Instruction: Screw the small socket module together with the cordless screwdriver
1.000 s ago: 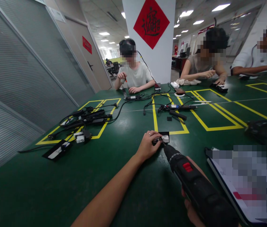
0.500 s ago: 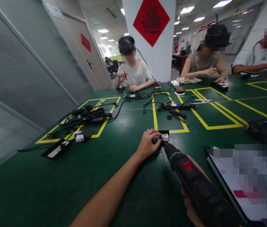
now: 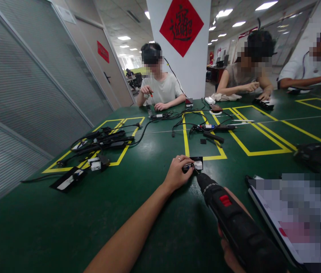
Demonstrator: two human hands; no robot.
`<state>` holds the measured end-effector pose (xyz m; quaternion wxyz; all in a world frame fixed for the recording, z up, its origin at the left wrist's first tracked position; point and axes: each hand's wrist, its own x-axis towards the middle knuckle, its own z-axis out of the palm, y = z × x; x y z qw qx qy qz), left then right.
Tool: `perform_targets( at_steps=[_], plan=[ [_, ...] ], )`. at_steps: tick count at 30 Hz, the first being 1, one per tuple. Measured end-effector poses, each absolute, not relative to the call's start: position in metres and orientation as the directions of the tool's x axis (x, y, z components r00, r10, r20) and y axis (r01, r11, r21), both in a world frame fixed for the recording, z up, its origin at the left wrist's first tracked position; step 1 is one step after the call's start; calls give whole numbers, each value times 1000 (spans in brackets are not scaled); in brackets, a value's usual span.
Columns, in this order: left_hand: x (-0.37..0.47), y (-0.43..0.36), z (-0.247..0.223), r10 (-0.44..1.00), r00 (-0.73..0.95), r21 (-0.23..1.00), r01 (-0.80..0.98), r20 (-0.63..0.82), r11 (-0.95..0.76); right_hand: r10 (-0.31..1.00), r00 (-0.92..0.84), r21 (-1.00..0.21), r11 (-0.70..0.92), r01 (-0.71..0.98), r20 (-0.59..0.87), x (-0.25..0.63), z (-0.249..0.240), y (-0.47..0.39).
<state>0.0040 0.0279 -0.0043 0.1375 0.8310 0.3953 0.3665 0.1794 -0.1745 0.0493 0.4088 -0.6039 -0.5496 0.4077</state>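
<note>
My right hand point(image 3: 228, 242) is wrapped round a black cordless drill point(image 3: 234, 220) with a red switch on top. The drill points away from me, and its bit reaches the small black-and-white part point(image 3: 198, 164) on the green table point(image 3: 137, 189). On that same part, the fingers of my left hand point(image 3: 179, 172) press down from the left, closed beside the bit tip. A ring shows on one finger. What lies under the fingertips is mostly hidden.
A screen device point(image 3: 279, 223) lies at the right. Black cables point(image 3: 111, 138) and a black strip with a white label point(image 3: 68, 179) sit at the left. Cabled tools point(image 3: 211, 127) lie further back. Several people, one a person in a light shirt point(image 3: 163, 87), sit across the table.
Both hands and the drill hold almost the same place. The view has shifted very slightly.
</note>
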Motion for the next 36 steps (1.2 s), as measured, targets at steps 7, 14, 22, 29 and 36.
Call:
perform_targets(
  at_steps=[7, 14, 22, 29, 36],
  plan=[
    [4, 28, -4, 757, 415, 514, 560, 504, -650, 997, 72, -958, -54, 282, -35, 174, 70, -175],
    [4, 27, -4, 753, 415, 503, 566, 511, -653, 994, 53, -963, -106, 249, -96, 181, 54, -155],
    [4, 27, -5, 752, 416, 506, 561, 512, -655, 996, 86, -973, -53, 226, -34, 184, 32, -179],
    [5, 27, -4, 753, 415, 502, 567, 510, -652, 990, 77, -988, -127, 93, -120, 180, 17, -128],
    [5, 26, -3, 749, 416, 498, 566, 516, -657, 993, 67, -967, -108, 232, -95, 190, 39, -165]
  ],
)
